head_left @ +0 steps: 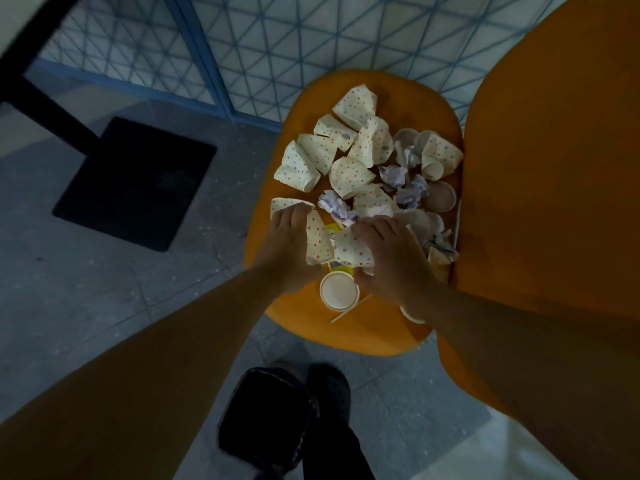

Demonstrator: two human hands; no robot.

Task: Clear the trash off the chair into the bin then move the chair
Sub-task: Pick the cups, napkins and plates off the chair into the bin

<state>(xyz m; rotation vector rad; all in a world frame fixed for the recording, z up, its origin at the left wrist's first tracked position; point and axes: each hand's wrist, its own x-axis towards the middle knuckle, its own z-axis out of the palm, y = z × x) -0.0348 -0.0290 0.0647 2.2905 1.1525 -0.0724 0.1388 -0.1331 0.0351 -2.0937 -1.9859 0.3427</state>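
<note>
Orange chair seat (363,327), long axis running away from viewer; left hand (287,247) and right hand (391,258) each clamped on dotted wrappers (320,242) near its front edge.

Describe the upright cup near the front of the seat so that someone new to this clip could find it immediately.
Start at the orange chair seat heaped with trash. At its near edge, between the left hand and the right hand, stands a round white paper cup. Unlike the crushed polka-dot cups around it, it is uncrushed, mouth up, showing a plain white inside.
</note>
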